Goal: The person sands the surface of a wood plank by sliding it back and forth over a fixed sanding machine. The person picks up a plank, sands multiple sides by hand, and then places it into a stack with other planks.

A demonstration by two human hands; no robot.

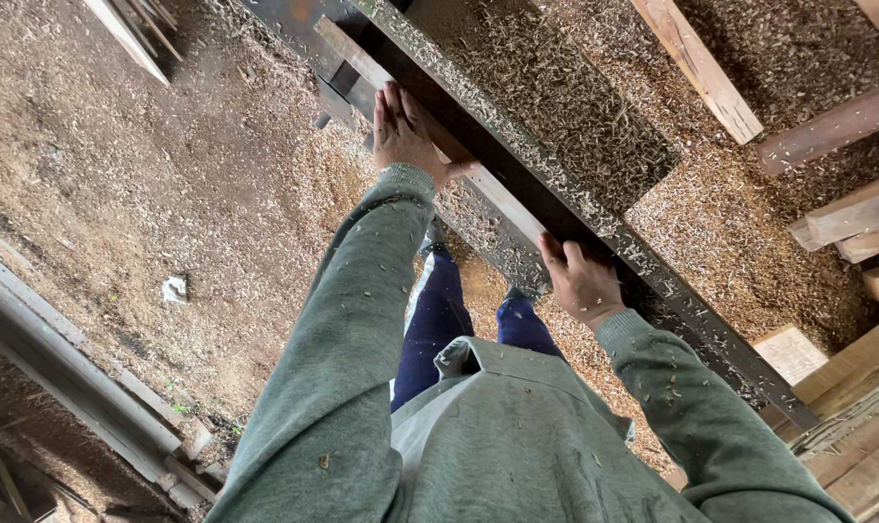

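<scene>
A pale plank [478, 184] is lain on a dark, shaving-strewn tabletop [555, 107] above a sawdust floor [149, 174]. It is pressed flat by the open left hand [405, 131]; the right hand [580, 281] seems curled over its edge. Boards [846, 208] are stacked to the right.

The left hand [403, 131] lay flat, fingers together, on a long pale plank [502, 199] running along the dark edge of a shavings-covered counter [555, 107]. The right hand [583, 283] gripped the same plank nearer the body. Sawdust covered the floor [149, 194]; loose boards [846, 213] lay to the right.
</scene>
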